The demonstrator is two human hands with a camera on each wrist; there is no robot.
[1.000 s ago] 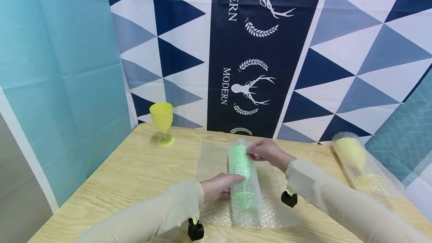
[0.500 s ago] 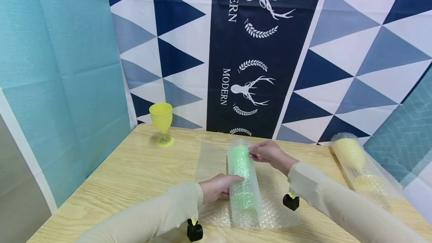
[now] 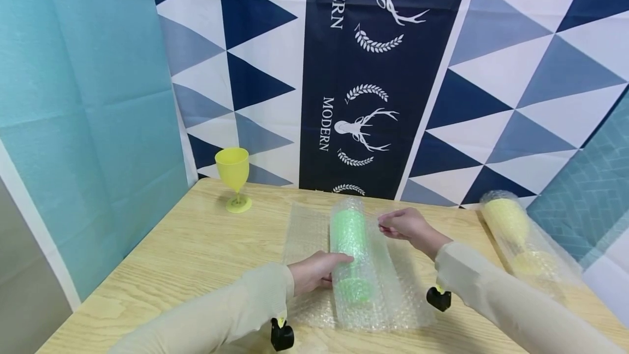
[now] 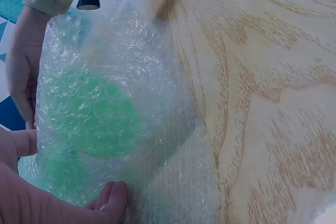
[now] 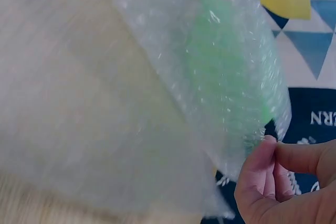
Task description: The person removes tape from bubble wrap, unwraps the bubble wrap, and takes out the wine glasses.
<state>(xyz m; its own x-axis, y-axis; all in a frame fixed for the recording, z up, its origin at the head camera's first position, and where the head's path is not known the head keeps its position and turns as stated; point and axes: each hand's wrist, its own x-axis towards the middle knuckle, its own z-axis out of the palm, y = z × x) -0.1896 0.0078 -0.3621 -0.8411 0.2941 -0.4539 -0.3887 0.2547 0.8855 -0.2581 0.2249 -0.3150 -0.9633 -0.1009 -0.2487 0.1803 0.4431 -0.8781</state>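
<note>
Left hand (image 3: 314, 273): thumb and fingers gripping green item (image 3: 350, 234) inside bubble wrap (image 3: 306, 234) | Right hand (image 3: 407, 225): fingertips pinching wrap's edge | Place: mid-table (image 3: 216, 255) | Writing: "MODERN" on dark backdrop panel (image 3: 378, 72), 1 whole, 1 cropped above

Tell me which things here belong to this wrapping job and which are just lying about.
In the job: bubble wrap; green item inside it; left hand; right hand.

Apparently just lying about: yellow standing goblet, back left; yellow wrapped goblet, far right.
</note>
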